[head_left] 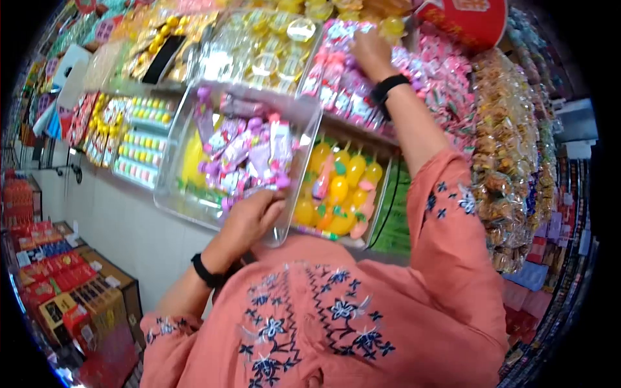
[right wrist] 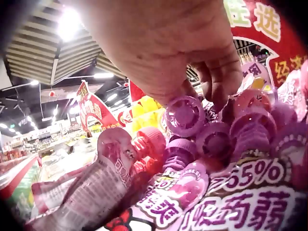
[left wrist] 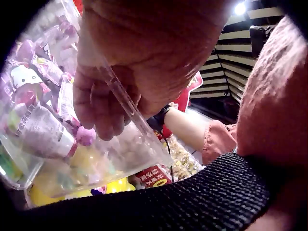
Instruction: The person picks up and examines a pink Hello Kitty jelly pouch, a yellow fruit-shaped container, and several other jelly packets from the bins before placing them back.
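Observation:
A clear plastic bin (head_left: 169, 169) holds a heap of purple spouted jelly pouches (head_left: 242, 145). My left hand (head_left: 249, 220) grips its near right wall, and in the left wrist view the wall's edge passes between the thumb side and the fingers. Further back on the right, my right hand (head_left: 374, 55) reaches down into a display of pink and purple pouches (head_left: 352, 97). In the right wrist view its fingers (right wrist: 221, 79) bend down behind the purple caps (right wrist: 185, 115). Those caps hide the fingertips, so I cannot tell whether they hold a pouch.
Right of the bin sits a tray of yellow fruit-shaped jellies (head_left: 339, 187). Behind it stands a clear bin of yellow cups (head_left: 265, 48). Bagged snacks (head_left: 508, 161) line the right side. A red sign (head_left: 466, 22) rises at the back, and boxes (head_left: 77, 291) are stacked lower left.

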{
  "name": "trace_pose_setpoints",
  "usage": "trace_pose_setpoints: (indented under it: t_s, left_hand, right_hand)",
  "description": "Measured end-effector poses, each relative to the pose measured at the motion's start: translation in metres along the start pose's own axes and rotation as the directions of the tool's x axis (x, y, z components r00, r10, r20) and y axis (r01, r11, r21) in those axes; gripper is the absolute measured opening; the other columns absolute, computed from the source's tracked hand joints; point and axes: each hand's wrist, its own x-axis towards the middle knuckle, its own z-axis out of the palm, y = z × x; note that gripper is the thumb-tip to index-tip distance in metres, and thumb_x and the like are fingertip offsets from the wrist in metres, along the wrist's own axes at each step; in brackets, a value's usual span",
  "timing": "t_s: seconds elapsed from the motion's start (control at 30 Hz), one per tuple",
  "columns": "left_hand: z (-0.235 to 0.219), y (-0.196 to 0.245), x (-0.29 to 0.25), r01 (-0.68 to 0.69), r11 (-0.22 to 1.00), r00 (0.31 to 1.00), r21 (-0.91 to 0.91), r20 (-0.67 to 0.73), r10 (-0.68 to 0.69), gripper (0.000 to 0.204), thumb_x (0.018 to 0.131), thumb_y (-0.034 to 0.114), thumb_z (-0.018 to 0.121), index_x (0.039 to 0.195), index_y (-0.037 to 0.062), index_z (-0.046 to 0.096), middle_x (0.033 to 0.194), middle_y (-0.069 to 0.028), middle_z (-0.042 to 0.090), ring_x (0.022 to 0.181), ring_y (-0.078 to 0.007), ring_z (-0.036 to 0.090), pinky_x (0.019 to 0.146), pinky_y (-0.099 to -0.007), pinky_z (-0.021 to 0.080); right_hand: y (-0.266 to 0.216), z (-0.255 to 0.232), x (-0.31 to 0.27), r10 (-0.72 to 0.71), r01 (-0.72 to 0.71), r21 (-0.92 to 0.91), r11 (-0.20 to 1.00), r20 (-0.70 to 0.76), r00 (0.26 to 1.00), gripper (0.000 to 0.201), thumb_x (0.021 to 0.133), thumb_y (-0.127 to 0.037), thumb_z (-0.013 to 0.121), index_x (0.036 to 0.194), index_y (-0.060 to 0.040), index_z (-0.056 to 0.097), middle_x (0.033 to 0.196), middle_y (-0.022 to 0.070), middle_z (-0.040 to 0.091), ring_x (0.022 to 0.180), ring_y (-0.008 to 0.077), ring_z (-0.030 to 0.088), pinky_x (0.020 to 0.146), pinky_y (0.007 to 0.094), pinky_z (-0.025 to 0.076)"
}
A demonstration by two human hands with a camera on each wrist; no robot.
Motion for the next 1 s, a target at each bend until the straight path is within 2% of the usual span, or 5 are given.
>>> trace_pose_setpoints:
  t_s: [0.33,0.47,0.6,0.73,1.0]
  left_hand:
    - [0.002,0.002,0.000,0.036,0.990,0.997,-0.139,-0.064,-0.045,0.025,0.099,0.019,0.059,0.112,-0.0012,0.064,0.087,-0.0101,0.066,0.080,-0.0170,0.064,0.073,-0.0304,0.051]
    - [0.008,-0.003,-0.001,0.026,0.992,0.995,-0.126,-0.095,-0.038,0.023,0.100,0.018,0.057,0.112,-0.0005,0.064,0.086,-0.0066,0.066,0.079,-0.0126,0.063,0.071,-0.0273,0.051]
    - [0.014,-0.001,-0.002,0.012,0.997,0.990,-0.070,-0.138,-0.021,0.021,0.100,0.018,0.057,0.110,-0.0003,0.064,0.084,-0.0049,0.066,0.077,-0.0113,0.063,0.070,-0.0265,0.051]
    - [0.018,-0.004,-0.002,0.030,0.998,0.987,-0.051,-0.159,-0.038,0.021,0.102,0.017,0.056,0.109,-0.0004,0.064,0.085,-0.0044,0.066,0.077,-0.0102,0.063,0.071,-0.0257,0.051]
    - [-0.025,0.010,0.002,0.163,0.921,0.977,-0.355,-0.071,-0.200,0.028,0.102,0.027,0.057,0.117,0.0033,0.063,0.098,-0.0032,0.069,0.085,-0.0107,0.065,0.076,-0.0257,0.052]
  right_hand:
    - [0.008,-0.050,-0.018,-0.021,0.072,0.398,0.915,-0.131,0.991,0.048,0.089,-0.041,0.063,0.119,-0.0032,0.063,0.105,0.0197,0.068,0.100,0.0360,0.066,0.086,0.0430,0.052]
    - [-0.024,-0.120,-0.082,-0.007,-0.195,0.819,0.539,0.237,0.972,0.042,0.093,-0.039,0.063,0.116,-0.0033,0.064,0.094,0.0075,0.069,0.089,0.0177,0.066,0.074,0.0318,0.052]
    - [-0.071,-0.153,-0.160,-0.011,-0.577,0.793,0.197,0.590,0.808,0.033,0.095,-0.031,0.063,0.115,-0.0044,0.064,0.094,0.0045,0.067,0.080,0.0112,0.065,0.063,0.0265,0.051]
    - [-0.100,-0.143,-0.223,-0.119,-0.550,0.835,-0.009,0.545,0.830,0.028,0.098,-0.023,0.061,0.115,-0.0014,0.062,0.095,0.0043,0.066,0.078,0.0105,0.065,0.061,0.0251,0.052]
    - [-0.104,-0.146,-0.268,-0.127,-0.588,0.808,-0.024,0.581,0.804,0.029,0.098,-0.023,0.060,0.117,-0.0018,0.061,0.099,0.0033,0.065,0.080,0.0109,0.065,0.065,0.0243,0.052]
